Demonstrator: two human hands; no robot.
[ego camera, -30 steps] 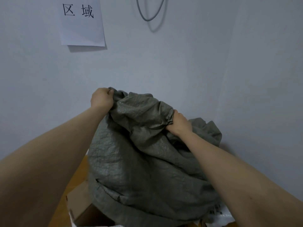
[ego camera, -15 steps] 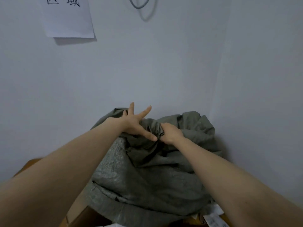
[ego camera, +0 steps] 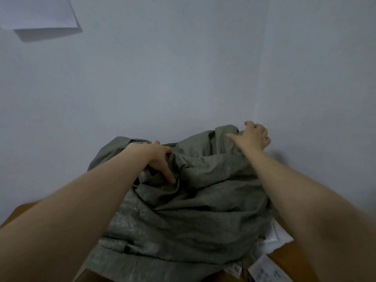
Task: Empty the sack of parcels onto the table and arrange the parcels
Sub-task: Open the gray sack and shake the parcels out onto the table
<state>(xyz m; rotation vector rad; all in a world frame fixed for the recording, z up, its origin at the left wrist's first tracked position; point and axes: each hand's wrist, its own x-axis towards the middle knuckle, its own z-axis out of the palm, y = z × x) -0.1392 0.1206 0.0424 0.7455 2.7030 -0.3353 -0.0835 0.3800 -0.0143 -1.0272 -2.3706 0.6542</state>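
Note:
A crumpled grey-green woven sack (ego camera: 193, 210) lies slumped on the brown table (ego camera: 22, 210), against the wall. My left hand (ego camera: 156, 157) grips a fold near the sack's top middle, with the thumb on the near side and the fingers buried in the cloth. My right hand (ego camera: 254, 137) hovers at the sack's far right corner by the wall, fingers loosely spread, holding nothing. A white parcel (ego camera: 276, 237) pokes out from under the sack's right edge. A labelled parcel (ego camera: 264, 269) shows at the bottom right. Other contents are hidden under the sack.
A pale wall stands right behind the sack, and a side wall meets it in a corner (ego camera: 260, 78) on the right. A white sheet of paper (ego camera: 40, 13) hangs on the wall at the upper left. Bare tabletop shows at the left and bottom right.
The sack has dropped from being held up to lying slumped. My left hand let go and took a fold at the middle. My right hand released the sack and moved to its far right corner.

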